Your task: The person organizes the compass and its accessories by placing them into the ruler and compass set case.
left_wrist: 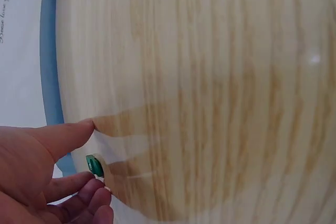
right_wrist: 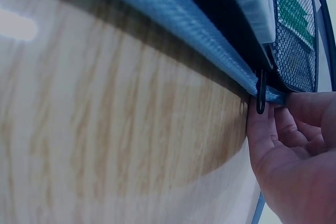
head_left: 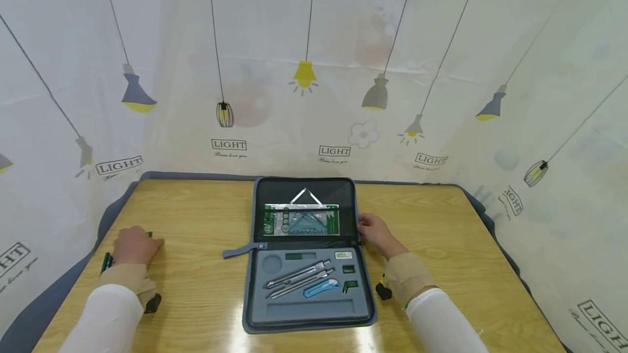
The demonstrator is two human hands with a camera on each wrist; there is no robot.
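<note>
- Zippered drawing-set case [head_left: 308,308]: lying open on the desk [head_left: 196,206], its set-square packet [head_left: 279,223] partly veiled by lid mesh
- In the case: blue cutter [head_left: 321,288], beside silver instruments [head_left: 296,274] too small to identify
- At the case's right edge: right hand [head_left: 376,233] pinching the rim
- Well left of the case: left hand [head_left: 133,247] covering most of a green object [left_wrist: 94,166]; cannot tell whether fingers grip it

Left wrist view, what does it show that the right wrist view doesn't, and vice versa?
Only the left wrist view shows the left hand and a small green object by its fingers.
Only the right wrist view shows the right hand pinching the edge of the blue fabric case, with a black mesh pocket.
Both show the light wood-grain tabletop.
</note>
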